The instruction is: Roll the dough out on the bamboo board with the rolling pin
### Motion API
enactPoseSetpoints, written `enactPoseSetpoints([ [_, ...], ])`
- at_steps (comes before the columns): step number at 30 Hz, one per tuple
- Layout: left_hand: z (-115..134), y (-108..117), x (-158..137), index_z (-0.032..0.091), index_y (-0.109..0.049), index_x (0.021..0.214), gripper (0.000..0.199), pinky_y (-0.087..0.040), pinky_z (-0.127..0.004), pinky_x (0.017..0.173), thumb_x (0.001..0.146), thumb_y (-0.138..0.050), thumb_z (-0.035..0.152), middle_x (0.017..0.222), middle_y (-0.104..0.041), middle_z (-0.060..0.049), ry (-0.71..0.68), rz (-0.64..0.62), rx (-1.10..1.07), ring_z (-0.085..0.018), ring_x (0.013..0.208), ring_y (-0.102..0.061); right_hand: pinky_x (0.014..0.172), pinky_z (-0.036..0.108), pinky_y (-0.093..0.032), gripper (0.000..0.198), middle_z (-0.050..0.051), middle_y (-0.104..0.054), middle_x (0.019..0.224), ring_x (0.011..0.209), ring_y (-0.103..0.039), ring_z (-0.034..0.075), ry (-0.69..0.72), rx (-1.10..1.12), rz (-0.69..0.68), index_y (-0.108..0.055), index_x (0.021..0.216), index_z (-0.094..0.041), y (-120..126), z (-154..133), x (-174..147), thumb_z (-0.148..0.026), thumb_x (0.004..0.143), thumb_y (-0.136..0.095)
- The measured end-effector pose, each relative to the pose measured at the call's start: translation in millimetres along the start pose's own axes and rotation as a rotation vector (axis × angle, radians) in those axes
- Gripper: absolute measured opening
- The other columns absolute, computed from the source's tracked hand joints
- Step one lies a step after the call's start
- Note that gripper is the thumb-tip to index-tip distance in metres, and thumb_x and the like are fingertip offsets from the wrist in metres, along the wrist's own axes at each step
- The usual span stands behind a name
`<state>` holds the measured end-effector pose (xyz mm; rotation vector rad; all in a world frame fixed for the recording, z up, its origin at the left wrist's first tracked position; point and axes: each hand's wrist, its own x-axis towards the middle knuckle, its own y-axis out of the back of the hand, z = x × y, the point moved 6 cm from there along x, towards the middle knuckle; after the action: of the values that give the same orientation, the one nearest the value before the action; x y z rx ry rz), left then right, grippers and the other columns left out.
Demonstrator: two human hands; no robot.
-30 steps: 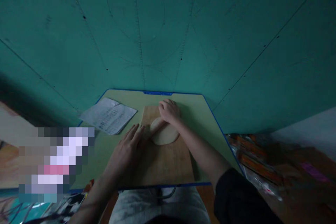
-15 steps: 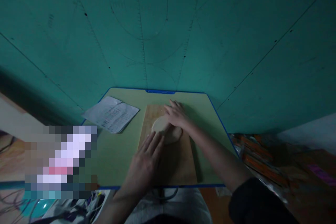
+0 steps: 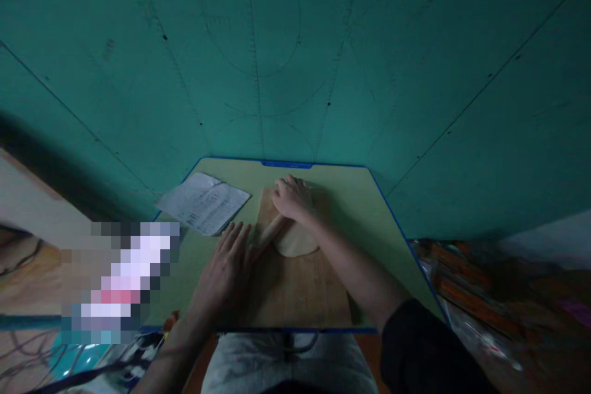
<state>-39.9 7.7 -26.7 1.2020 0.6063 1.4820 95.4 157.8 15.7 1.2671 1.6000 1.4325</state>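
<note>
A wooden rolling pin [image 3: 271, 233] lies slantwise over a round, flat sheet of pale dough [image 3: 298, 244]. Under both is a wooden board [image 3: 305, 292]. My left hand [image 3: 226, 261] rests over the pin's near-left end, its fingers stretched forward; the thumb side is hard to make out. At the far end of the pin, my right hand [image 3: 293, 198] curls its fingers over it and hides that end. My right hand and forearm also cover part of the dough's far and right side.
The board lies on a light-topped table with a blue edge [image 3: 286, 165]. Printed paper [image 3: 203, 200] lies at the table's back left. A green wall [image 3: 295, 86] rises behind. Wrapped orange packages [image 3: 466, 283] are on the right, cables [image 3: 34, 345] at lower left. One left patch is blurred out.
Both hands have shifted left with the rolling pin, which now crosses the dough's left part. My right fingers have gone from stretched to curled. The view has moved slightly.
</note>
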Motion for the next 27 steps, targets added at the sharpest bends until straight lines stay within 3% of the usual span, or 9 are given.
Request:
enactPoseSetpoints([
  [3, 19.4, -6.7, -8.3, 0.016, -0.043, 0.149, 0.050, -0.044, -0.056, 0.112, 0.101, -0.038, 0.029, 0.150, -0.051, -0.016, -0.080, -0.040, -0.010, -0.032, 0.145, -0.038, 0.112, 0.048, -0.032, 0.037, 0.014, -0.057, 0.141, 0.131, -0.049, 0.029, 0.066, -0.019, -0.063, -0.066, 0.123, -0.019, -5.7, 1.9, -1.6, -0.033, 0.098, -0.042],
  [7, 76.7, -13.9, -26.7, 0.015, -0.022, 0.158, 0.063, -0.046, -0.053, 0.111, 0.097, -0.039, 0.015, 0.157, -0.041, -0.018, -0.308, -0.063, -0.026, -0.032, 0.150, -0.026, 0.121, 0.051, -0.019, 0.051, 0.012, -0.033, 0.162, 0.150, -0.025, 0.032, 0.135, 0.010, -0.183, -0.047, 0.148, -0.017, -12.7, 35.2, -26.0, -0.030, 0.100, -0.038],
  [10, 109.3, -14.9, -34.1, 0.007, -0.032, 0.153, 0.059, -0.047, -0.050, 0.111, 0.095, -0.042, 0.012, 0.153, -0.044, -0.023, -0.418, -0.029, -0.028, -0.033, 0.149, -0.029, 0.122, 0.051, -0.019, 0.055, 0.014, -0.028, 0.164, 0.151, -0.023, 0.031, 0.165, 0.064, -0.196, -0.037, 0.154, -0.014, -10.6, 62.6, -46.2, -0.032, 0.102, -0.033],
  [12, 117.6, -16.7, -34.8, 0.004, -0.043, 0.146, 0.053, -0.047, -0.050, 0.111, 0.093, -0.044, 0.012, 0.151, -0.046, -0.025, -0.464, -0.025, 0.002, -0.034, 0.146, -0.035, 0.121, 0.046, -0.023, 0.055, 0.015, -0.029, 0.163, 0.151, -0.025, 0.028, 0.191, 0.106, -0.182, -0.038, 0.153, -0.013, -7.9, 71.5, -52.9, -0.032, 0.102, -0.031],
  [15, 106.3, -17.5, -32.8, 0.006, -0.047, 0.143, 0.053, -0.048, -0.051, 0.109, 0.090, -0.043, 0.008, 0.151, -0.047, -0.023, -0.480, -0.038, 0.066, -0.037, 0.144, -0.038, 0.118, 0.040, -0.030, 0.049, 0.015, -0.041, 0.157, 0.146, -0.036, 0.024, 0.191, 0.132, -0.148, -0.050, 0.145, -0.014, -4.8, 67.7, -48.9, -0.031, 0.102, -0.036],
  [19, 58.5, -9.7, -28.1, 0.016, -0.026, 0.157, 0.067, -0.048, -0.045, 0.110, 0.092, -0.034, 0.004, 0.157, -0.040, -0.017, -0.285, -0.118, 0.041, -0.029, 0.146, -0.035, 0.111, 0.036, -0.037, 0.040, 0.012, -0.059, 0.140, 0.132, -0.051, 0.023, 0.195, 0.109, -0.068, -0.060, 0.135, -0.017, -2.1, 35.8, -30.1, -0.031, 0.100, -0.046],
  [22, 33.7, -1.6, -27.3, 0.022, -0.024, 0.158, 0.060, -0.048, -0.046, 0.110, 0.100, -0.034, 0.016, 0.156, -0.043, -0.015, -0.204, -0.118, 0.008, -0.028, 0.146, -0.036, 0.106, 0.039, -0.040, 0.036, 0.012, -0.065, 0.129, 0.122, -0.056, 0.024, 0.184, 0.089, -0.034, -0.065, 0.127, -0.018, -5.1, 11.4, -18.9, -0.031, 0.100, -0.044],
  [24, 30.1, 0.0, -27.3, 0.022, -0.024, 0.158, 0.057, -0.047, -0.050, 0.110, 0.102, -0.037, 0.024, 0.153, -0.047, -0.015, -0.197, -0.087, 0.015, -0.030, 0.145, -0.037, 0.107, 0.042, -0.039, 0.033, 0.011, -0.067, 0.125, 0.121, -0.055, 0.025, 0.181, 0.073, -0.038, -0.067, 0.121, -0.019, -9.8, 1.3, -15.6, -0.030, 0.100, -0.045],
  [27, 41.0, -6.9, -29.1, 0.020, -0.017, 0.159, 0.062, -0.046, -0.052, 0.111, 0.102, -0.040, 0.029, 0.154, -0.045, -0.017, -0.221, -0.068, 0.020, -0.031, 0.146, -0.036, 0.115, 0.046, -0.030, 0.035, 0.012, -0.059, 0.139, 0.136, -0.044, 0.027, 0.197, 0.077, -0.051, -0.066, 0.125, -0.018, -15.6, -0.5, -18.5, -0.026, 0.098, -0.046],
])
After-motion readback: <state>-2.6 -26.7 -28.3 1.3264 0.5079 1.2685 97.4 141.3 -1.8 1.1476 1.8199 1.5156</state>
